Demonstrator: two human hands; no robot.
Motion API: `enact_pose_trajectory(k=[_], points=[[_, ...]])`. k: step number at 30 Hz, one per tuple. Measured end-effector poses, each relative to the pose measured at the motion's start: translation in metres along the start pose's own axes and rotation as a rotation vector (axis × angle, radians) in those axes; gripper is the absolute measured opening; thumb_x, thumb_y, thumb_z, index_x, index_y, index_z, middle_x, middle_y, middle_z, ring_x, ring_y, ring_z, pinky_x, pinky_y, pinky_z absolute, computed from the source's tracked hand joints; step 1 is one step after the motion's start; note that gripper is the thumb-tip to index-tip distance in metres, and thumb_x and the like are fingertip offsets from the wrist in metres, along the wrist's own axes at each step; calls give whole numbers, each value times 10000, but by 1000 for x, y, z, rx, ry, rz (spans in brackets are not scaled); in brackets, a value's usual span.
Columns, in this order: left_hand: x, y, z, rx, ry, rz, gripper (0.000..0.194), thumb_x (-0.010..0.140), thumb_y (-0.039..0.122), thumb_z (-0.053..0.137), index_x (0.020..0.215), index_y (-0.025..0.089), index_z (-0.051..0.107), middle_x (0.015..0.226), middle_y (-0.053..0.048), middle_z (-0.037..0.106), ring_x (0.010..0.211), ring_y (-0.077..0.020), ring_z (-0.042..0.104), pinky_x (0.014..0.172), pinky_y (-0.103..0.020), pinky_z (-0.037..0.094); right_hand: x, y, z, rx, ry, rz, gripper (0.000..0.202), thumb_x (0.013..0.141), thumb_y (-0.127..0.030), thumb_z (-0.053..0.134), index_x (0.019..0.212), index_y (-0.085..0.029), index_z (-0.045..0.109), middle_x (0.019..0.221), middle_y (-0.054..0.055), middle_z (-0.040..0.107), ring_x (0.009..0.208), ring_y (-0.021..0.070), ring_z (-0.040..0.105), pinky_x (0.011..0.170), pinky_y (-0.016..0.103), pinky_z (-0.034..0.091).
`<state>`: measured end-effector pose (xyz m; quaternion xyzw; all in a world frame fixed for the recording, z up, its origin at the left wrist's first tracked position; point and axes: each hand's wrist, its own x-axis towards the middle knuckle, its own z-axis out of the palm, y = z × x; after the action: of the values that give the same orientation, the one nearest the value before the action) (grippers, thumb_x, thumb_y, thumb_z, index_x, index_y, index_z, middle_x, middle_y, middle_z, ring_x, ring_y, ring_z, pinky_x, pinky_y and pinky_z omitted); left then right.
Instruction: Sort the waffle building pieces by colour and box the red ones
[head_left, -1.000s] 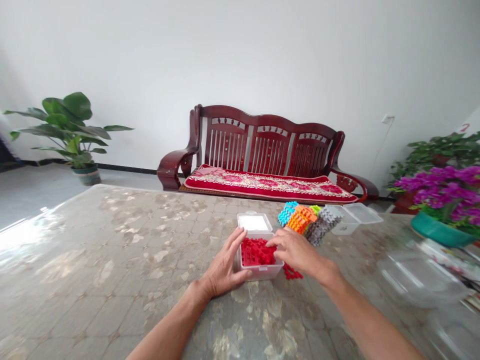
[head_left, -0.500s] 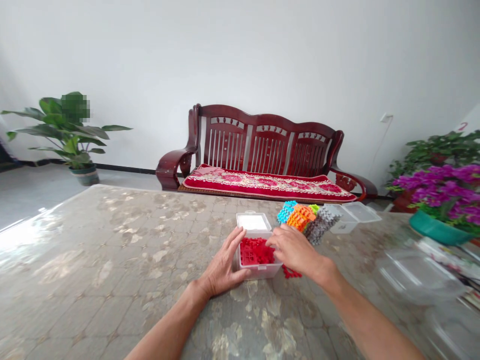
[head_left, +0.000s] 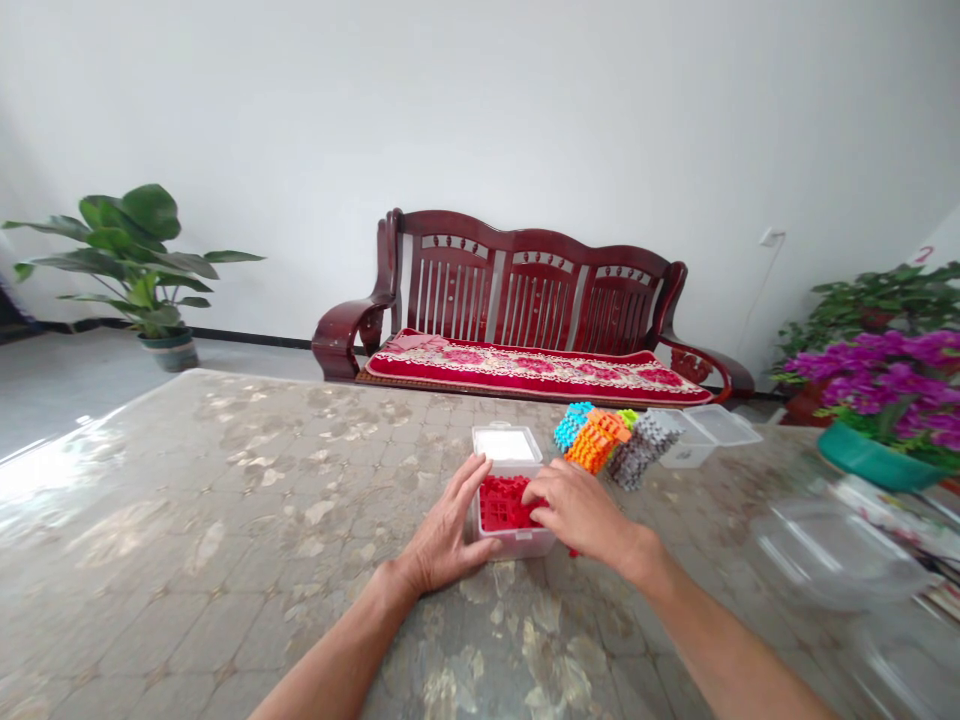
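Note:
A small clear plastic box with its lid tipped open at the back stands on the patterned table. Red interlocking pieces fill it. My left hand grips the box's left side, thumb at the front and fingers along the edge. Over the box's right part is my right hand, its fingers bent down among the red pieces; what lies between the fingertips is too small to make out. A bit of red shows on the table beneath this hand.
Blue, orange and grey block stacks stand behind my right hand, beside another open clear box. Clear containers and a teal flower pot are at the right. A wooden bench stands beyond the table.
My right hand has moved slightly left and down, further over the red pieces. It now covers most of the loose red pieces beside the box. My left hand has stayed put.

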<state>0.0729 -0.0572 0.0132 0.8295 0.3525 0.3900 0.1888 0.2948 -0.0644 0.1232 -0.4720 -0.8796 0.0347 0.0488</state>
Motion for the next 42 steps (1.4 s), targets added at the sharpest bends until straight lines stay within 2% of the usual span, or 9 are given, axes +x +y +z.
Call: enact_pose_trajectory(k=[7, 12, 18, 27, 35, 42], points=[[0, 0, 0, -3, 4, 5, 899, 820, 495, 610, 1527, 246, 113, 1583, -142, 158, 1445, -327, 194, 1161, -528, 249, 4, 1, 3, -52, -31, 19, 199, 769, -160, 613, 946, -219, 681, 973, 38, 678, 970, 200, 535, 841, 298, 367], [0, 1, 0, -5, 3, 6, 898, 823, 505, 605, 1529, 244, 116, 1581, -143, 167, 1441, -331, 202, 1158, -530, 256, 8, 0, 0, -51, -59, -19, 174, 768, -140, 593, 888, -221, 689, 935, 34, 684, 961, 196, 551, 840, 291, 371], [0, 1, 0, -5, -7, -4, 891, 823, 498, 606, 1527, 245, 123, 1580, -136, 172, 1447, -318, 193, 1162, -515, 259, 9, -1, -1, -63, -49, 18, 260, 778, -105, 530, 916, -232, 709, 923, 41, 707, 938, 194, 577, 814, 285, 381], [0, 2, -1, 2, -6, -7, 886, 826, 513, 595, 1527, 243, 125, 1581, -134, 171, 1445, -318, 197, 1162, -506, 262, 19, 4, -4, -72, -40, -12, 302, 765, -134, 518, 937, -250, 737, 916, 28, 739, 900, 187, 613, 787, 274, 388], [1, 2, -1, 1, -1, -2, 890, 820, 494, 610, 1524, 239, 130, 1578, -139, 177, 1442, -324, 202, 1160, -518, 261, 16, -1, -10, -162, -119, -29, 199, 831, -236, 560, 857, -230, 757, 810, 57, 732, 854, 200, 633, 766, 279, 391], [0, 0, 0, -3, -11, -2, 890, 823, 487, 608, 1524, 245, 116, 1580, -134, 163, 1448, -319, 184, 1163, -519, 254, 13, 0, -11, -126, -97, -42, 211, 867, -255, 544, 845, -230, 752, 841, 58, 733, 881, 203, 627, 808, 286, 397]])
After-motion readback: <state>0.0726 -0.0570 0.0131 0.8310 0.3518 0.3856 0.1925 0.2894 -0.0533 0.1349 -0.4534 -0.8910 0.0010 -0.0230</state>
